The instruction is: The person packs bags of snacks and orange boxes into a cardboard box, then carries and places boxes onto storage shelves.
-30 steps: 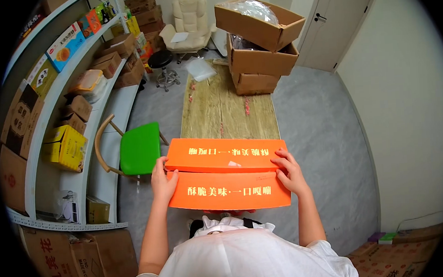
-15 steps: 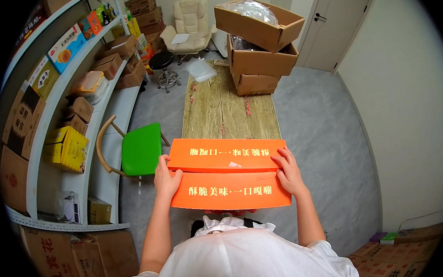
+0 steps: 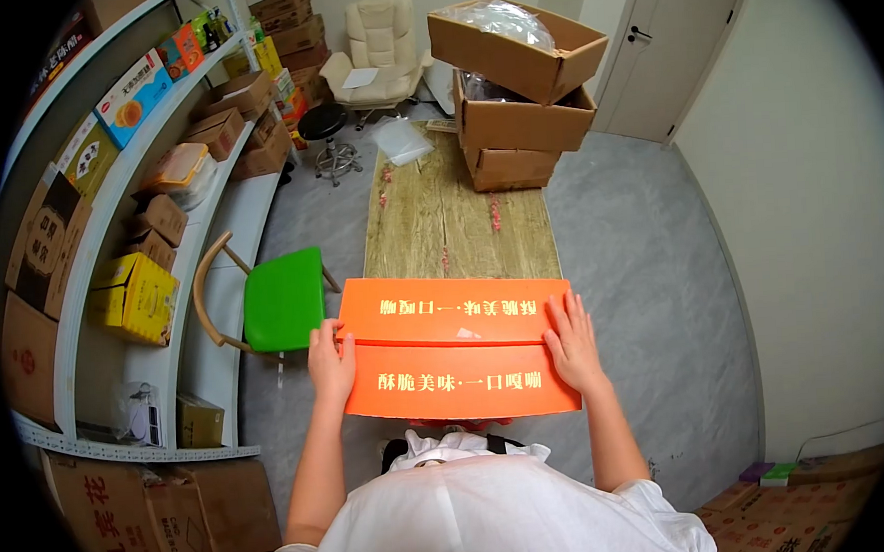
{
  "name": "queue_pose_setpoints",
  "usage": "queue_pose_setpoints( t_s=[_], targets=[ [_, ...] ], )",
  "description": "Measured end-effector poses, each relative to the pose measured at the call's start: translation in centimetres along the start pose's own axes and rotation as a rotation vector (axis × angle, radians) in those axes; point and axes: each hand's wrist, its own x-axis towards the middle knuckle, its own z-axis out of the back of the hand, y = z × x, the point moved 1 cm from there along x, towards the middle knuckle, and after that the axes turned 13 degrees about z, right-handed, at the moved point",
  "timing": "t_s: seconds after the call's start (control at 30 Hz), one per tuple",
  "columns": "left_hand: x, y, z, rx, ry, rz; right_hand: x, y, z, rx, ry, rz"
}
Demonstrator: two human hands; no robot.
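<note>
An orange cardboard box [image 3: 459, 377] sits at the near end of the wooden table, right in front of me. Its two top flaps lie nearly level and meet at a narrow seam; pale yellow Chinese characters run across each. My left hand [image 3: 332, 367] is against the left end of the box, thumb by the seam and fingers along the edge. On the right end, my right hand [image 3: 574, 344] rests with its fingers stretched forward over the flaps. A small whitish piece, perhaps tape, shows near the seam.
Open brown cartons [image 3: 524, 122] with clear plastic inside are stacked at the table's far right. Clear plastic sheets [image 3: 402, 141] lie at its far left. A green chair [image 3: 283, 299] stands left, beside shelves [image 3: 187, 279] of boxes. More cartons [image 3: 210, 518] stand lower left.
My right hand has slid onto the top of the flaps, its fingers straighter. My left thumb has drawn back towards the left edge. The flaps lie slightly flatter and the seam looks narrower.
</note>
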Motion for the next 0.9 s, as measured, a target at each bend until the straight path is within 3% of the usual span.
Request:
queue_pose_setpoints(
  t_s=[0.07,0.13,0.17,0.23,0.33,0.43,0.67,0.73,0.83,0.9],
  targets=[
    [0.7,0.7,-0.1,-0.064,0.044,0.063,0.0,-0.4,-0.5,0.098,-0.086,-0.056],
    [1.6,2.5,-1.1,-0.195,0.059,0.133,0.3,-0.4,-0.6,0.386,-0.215,-0.182],
    [1.9,3.2,-1.6,-0.194,0.057,0.133,0.4,-0.7,-0.8,0.388,-0.215,-0.181],
    [2.1,4.6,-2.3,-0.643,0.211,0.408,0.4,-1.3,-1.2,0.461,-0.242,-0.138],
    [2.1,5.4,-2.8,-0.852,0.348,0.554,0.4,-1.3,-0.9,0.48,-0.195,-0.17],
    [2.0,5.0,-2.4,-0.869,0.372,0.649,0.2,-1.9,-1.7,0.486,-0.167,-0.186],
    [2.5,5.4,-2.2,-0.763,0.434,0.612,0.4,-0.9,-1.4,0.362,-0.145,-0.203],
    [2.3,5.0,-2.6,-0.327,0.151,0.24,0.4,-0.7,-1.4,0.253,-0.142,-0.202],
    [1.8,4.2,-3.0,-0.116,0.109,0.066,0.4,-1.0,-1.7,0.204,-0.139,-0.162],
    [1.8,5.1,-3.6,-0.207,0.204,0.12,0.4,-1.2,-1.7,0.288,-0.154,-0.159]
  ],
)
